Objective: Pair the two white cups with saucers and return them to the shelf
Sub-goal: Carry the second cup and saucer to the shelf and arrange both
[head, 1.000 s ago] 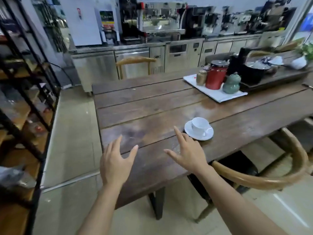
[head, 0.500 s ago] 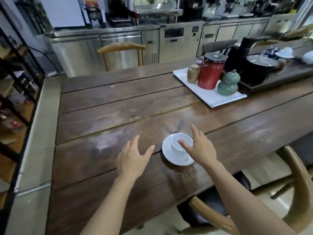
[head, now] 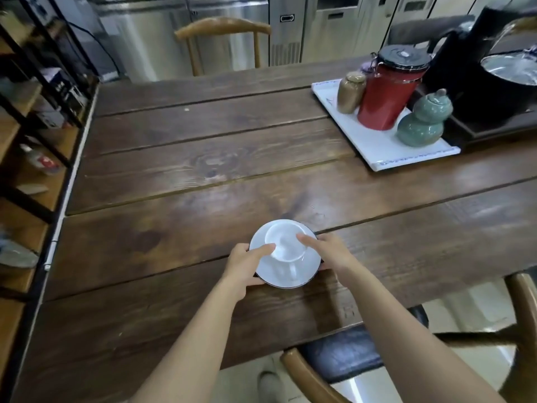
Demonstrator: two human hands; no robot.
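Note:
A white cup (head: pixel 286 242) stands on a white saucer (head: pixel 290 273) with a dark rim, near the front of the wooden table (head: pixel 203 158). My left hand (head: pixel 247 264) grips the saucer's left edge, its thumb resting against the cup. My right hand (head: pixel 329 253) holds the saucer's right edge, a finger touching the cup's rim. Only this one cup and saucer are in view. The shelf (head: pixel 32 135) stands to the left of the table.
A white tray (head: pixel 374 146) at the back right carries a red canister (head: pixel 388 91), a green gourd jar (head: pixel 422 119) and a brown jar (head: pixel 350 93). Black pots (head: pixel 499 82) sit beyond it. Wooden chairs stand at the far side (head: pixel 222 27) and near right (head: pixel 319 379).
Both hands have closed in from open positions above the table onto the saucer's two sides. The view has moved closer over the cup.

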